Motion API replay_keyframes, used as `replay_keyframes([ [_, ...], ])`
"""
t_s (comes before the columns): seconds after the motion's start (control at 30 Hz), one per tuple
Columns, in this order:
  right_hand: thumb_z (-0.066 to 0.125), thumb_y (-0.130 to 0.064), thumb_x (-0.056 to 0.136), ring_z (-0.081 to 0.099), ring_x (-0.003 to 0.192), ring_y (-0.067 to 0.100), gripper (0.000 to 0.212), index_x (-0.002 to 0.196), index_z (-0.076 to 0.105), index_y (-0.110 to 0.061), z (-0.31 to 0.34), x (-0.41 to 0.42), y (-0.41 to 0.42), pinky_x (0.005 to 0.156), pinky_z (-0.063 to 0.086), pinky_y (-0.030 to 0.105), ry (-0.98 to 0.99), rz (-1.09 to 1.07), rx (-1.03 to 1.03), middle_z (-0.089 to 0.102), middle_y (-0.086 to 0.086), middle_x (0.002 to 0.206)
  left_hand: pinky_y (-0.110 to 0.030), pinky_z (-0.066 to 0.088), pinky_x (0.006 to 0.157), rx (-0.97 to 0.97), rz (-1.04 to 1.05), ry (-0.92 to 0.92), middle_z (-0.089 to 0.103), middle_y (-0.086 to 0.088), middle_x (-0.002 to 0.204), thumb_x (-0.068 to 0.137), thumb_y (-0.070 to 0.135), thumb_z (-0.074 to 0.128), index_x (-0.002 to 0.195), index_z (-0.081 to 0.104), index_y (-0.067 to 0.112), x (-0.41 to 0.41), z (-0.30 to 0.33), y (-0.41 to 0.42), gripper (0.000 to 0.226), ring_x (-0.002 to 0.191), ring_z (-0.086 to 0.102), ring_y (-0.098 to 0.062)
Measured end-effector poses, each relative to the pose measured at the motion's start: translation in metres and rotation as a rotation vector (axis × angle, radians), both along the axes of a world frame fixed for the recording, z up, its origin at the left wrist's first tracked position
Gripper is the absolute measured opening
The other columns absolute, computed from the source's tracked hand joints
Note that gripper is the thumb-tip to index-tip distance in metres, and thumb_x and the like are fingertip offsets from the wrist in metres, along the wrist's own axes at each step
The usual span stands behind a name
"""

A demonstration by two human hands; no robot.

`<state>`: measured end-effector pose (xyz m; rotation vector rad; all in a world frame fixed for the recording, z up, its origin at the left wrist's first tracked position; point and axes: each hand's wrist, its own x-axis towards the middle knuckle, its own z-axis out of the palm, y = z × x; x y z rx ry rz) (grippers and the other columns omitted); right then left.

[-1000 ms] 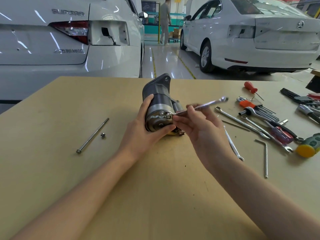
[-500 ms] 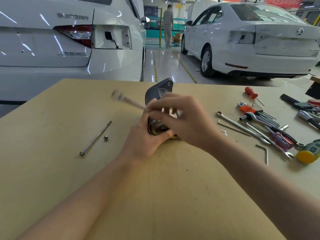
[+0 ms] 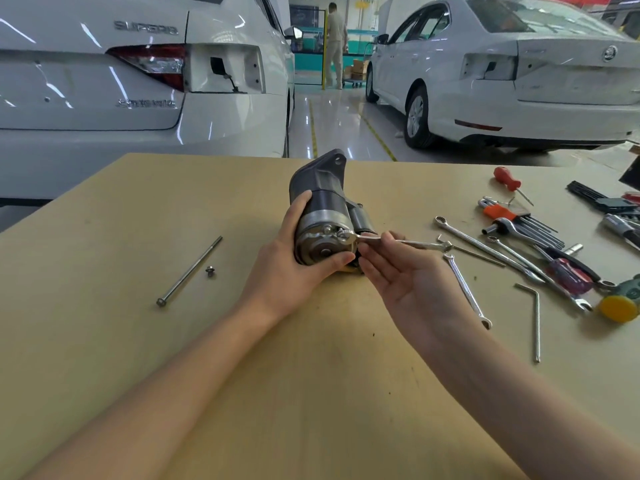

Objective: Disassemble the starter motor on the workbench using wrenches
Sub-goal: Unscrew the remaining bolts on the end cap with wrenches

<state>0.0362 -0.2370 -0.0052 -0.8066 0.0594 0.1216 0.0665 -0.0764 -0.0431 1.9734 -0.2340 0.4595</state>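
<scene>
Long bolt (image 3: 189, 271) left of starter motor (image 3: 322, 216), wrenches (image 3: 485, 247) right

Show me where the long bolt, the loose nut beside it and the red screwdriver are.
long bolt (image 3: 189, 270): head view, middle of its shaft.
loose nut (image 3: 209, 270): head view, its centre, just right of the bolt.
red screwdriver (image 3: 506, 179): head view, on its red handle.

The workbench (image 3: 104, 341) has a matt, light brown top that looks like pressed board, smooth, with some small dark marks. The starter motor (image 3: 320, 216) has a dark matt body and a bright, polished metal end cap. The wrench (image 3: 398, 241) on it is shiny chromed metal, as are the other wrenches (image 3: 467, 292) on the right. The long bolt (image 3: 190, 270) is dull grey metal. One screwdriver (image 3: 507, 181) has a glossy red plastic handle. The white cars (image 3: 554, 81) behind have glossy paint, and the floor (image 3: 346, 126) is shiny.
</scene>
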Motion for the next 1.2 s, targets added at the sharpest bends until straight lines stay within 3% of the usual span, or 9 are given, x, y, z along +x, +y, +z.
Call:
replay_keyframes([
  [0.3, 0.059, 0.000, 0.087, 0.071, 0.083, 0.025, 0.008, 0.095, 0.059, -0.001, -0.004, 0.003, -0.003, 0.078, 0.058, 0.029, -0.061, -0.005, -0.014, 0.070, 0.020, 0.096, 0.004, 0.038, 0.074, 0.005, 0.001, -0.012, 0.058, 0.030, 0.103, 0.065, 0.045, 0.083, 0.144, 0.031, 0.043, 0.000, 0.000, 0.000, 0.095, 0.089, 0.057, 0.021],
  [0.47, 0.070, -0.011, 0.071, 0.071, 0.079, 0.022, 0.021, 0.089, 0.062, -0.008, -0.005, 0.005, -0.007, 0.076, 0.058, 0.030, -0.099, -0.003, -0.094, 0.072, 0.012, 0.085, 0.004, 0.037, 0.074, 0.010, 0.001, -0.007, 0.056, 0.033, 0.102, 0.066, 0.044, 0.083, 0.144, 0.030, 0.045, 0.000, 0.000, 0.001, 0.094, 0.089, 0.056, 0.022],
  [0.6, 0.071, -0.014, 0.071, 0.069, 0.069, 0.017, 0.019, 0.088, 0.062, -0.013, -0.008, 0.010, -0.010, 0.073, 0.054, 0.030, -0.175, -0.026, -0.184, 0.071, 0.005, 0.076, 0.003, 0.038, 0.075, 0.010, 0.000, -0.004, 0.057, 0.032, 0.101, 0.065, 0.047, 0.082, 0.143, 0.029, 0.047, -0.001, 0.000, 0.001, 0.095, 0.092, 0.057, 0.020],
  [0.87, 0.072, -0.017, 0.072, 0.071, 0.076, 0.021, 0.012, 0.083, 0.067, -0.016, -0.013, 0.011, -0.014, 0.076, 0.056, 0.031, -0.261, -0.043, -0.226, 0.073, 0.010, 0.082, 0.003, 0.039, 0.075, 0.006, 0.001, -0.007, 0.056, 0.034, 0.100, 0.065, 0.046, 0.082, 0.144, 0.030, 0.046, 0.000, 0.000, 0.001, 0.095, 0.089, 0.056, 0.021],
  [0.97, 0.072, -0.016, 0.075, 0.070, 0.079, 0.023, 0.011, 0.084, 0.066, -0.017, -0.004, 0.008, -0.011, 0.076, 0.056, 0.035, -0.425, -0.151, -0.464, 0.074, 0.008, 0.081, 0.002, 0.039, 0.075, -0.013, -0.011, 0.007, 0.058, 0.033, 0.102, 0.067, 0.044, 0.083, 0.143, 0.029, 0.048, -0.001, -0.001, 0.001, 0.093, 0.090, 0.058, 0.019],
  [1.07, 0.070, -0.007, 0.083, 0.066, 0.071, 0.015, 0.014, 0.087, 0.062, -0.019, 0.022, 0.013, -0.008, 0.068, 0.054, 0.032, -0.800, -0.272, -0.942, 0.068, -0.003, 0.075, 0.003, 0.038, 0.074, -0.028, -0.012, 0.006, 0.059, 0.032, 0.103, 0.068, 0.041, 0.083, 0.143, 0.031, 0.048, -0.002, -0.002, 0.000, 0.092, 0.091, 0.058, 0.019],
  [1.13, 0.066, -0.010, 0.085, 0.057, 0.065, 0.008, 0.011, 0.094, 0.064, -0.014, 0.046, 0.019, 0.003, 0.064, 0.049, 0.025, -1.059, -0.207, -1.299, 0.063, -0.008, 0.074, 0.005, 0.035, 0.072, -0.014, 0.004, 0.006, 0.059, 0.037, 0.094, 0.067, 0.042, 0.082, 0.142, 0.034, 0.045, -0.002, -0.001, 0.001, 0.089, 0.087, 0.055, 0.024],
  [1.2, 0.060, -0.010, 0.087, 0.052, 0.069, 0.006, 0.017, 0.103, 0.066, -0.013, 0.063, 0.027, 0.019, 0.067, 0.046, 0.025, -1.224, -0.019, -1.617, 0.063, -0.006, 0.081, 0.006, 0.034, 0.067, 0.027, 0.021, 0.020, 0.059, 0.042, 0.080, 0.065, 0.044, 0.080, 0.129, 0.045, 0.042, -0.002, -0.001, 0.003, 0.073, 0.080, 0.053, 0.027],
])
